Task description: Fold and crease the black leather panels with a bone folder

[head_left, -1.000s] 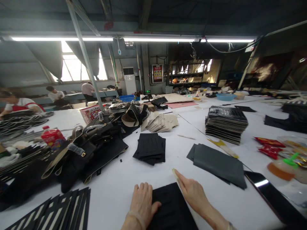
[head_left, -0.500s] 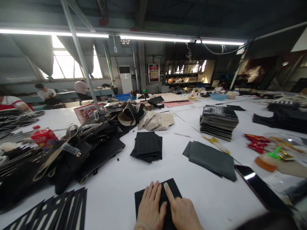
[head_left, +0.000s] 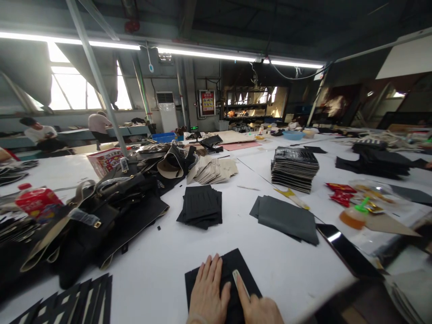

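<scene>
A white worktable in a workshop. The left hand lies flat, fingers spread, on a black fabric piece; the right hand, beside it, presses a pale flat tool along it. Beyond the hands, a pile of similar black pieces sits.

I see two bare hands at the bottom edge. My left hand wears no glove or ring, and a thin pale band crosses its wrist. My right hand is also ungloved, no sleeve showing. The fingers have short, plain nails.
</scene>
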`<action>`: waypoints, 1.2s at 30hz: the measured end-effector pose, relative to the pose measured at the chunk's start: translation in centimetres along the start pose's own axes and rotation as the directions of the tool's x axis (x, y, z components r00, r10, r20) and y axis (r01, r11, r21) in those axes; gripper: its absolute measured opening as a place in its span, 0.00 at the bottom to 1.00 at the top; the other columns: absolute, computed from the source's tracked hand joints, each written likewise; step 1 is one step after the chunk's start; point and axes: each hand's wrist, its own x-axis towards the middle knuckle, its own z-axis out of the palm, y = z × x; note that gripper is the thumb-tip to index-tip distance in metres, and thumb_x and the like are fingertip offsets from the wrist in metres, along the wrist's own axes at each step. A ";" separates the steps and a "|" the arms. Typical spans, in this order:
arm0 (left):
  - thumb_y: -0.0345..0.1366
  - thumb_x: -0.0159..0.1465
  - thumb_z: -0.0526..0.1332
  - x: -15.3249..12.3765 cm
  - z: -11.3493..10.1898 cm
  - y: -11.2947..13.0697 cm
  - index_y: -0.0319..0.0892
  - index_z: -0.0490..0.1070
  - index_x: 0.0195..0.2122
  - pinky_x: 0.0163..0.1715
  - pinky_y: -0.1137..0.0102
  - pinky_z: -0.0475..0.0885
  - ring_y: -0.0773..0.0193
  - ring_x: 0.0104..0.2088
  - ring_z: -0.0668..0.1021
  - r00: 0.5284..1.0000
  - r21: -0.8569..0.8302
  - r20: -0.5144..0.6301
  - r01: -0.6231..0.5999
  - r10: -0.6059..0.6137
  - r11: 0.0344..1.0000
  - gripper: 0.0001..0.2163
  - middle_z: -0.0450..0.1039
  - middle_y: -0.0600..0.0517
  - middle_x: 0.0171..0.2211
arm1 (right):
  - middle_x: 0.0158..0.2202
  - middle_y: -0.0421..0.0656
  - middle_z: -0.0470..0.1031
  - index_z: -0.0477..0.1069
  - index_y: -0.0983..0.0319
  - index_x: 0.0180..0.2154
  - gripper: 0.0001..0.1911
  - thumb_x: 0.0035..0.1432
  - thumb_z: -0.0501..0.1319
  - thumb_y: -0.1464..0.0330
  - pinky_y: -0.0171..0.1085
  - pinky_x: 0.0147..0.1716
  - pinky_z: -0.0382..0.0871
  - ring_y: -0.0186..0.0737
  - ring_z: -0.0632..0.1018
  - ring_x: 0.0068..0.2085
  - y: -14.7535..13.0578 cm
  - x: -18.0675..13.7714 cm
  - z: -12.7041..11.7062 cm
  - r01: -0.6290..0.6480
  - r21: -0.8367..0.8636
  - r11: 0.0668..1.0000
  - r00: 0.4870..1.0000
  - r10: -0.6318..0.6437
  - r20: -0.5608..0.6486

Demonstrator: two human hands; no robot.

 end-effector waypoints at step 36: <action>0.47 0.67 0.43 -0.4 -0.2 0.5 0.39 0.51 0.62 0.61 0.57 0.51 0.56 0.63 0.50 1.000 0.049 0.000 0.010 -0.010 0.999 0.26 0.45 0.53 0.64 | 0.15 0.33 0.67 0.26 0.62 0.63 0.46 0.48 0.50 0.82 0.36 0.13 0.56 0.37 0.68 0.13 0.3 -6.4 -3.2 -0.084 -0.115 0.990 0.996 0.079 -0.051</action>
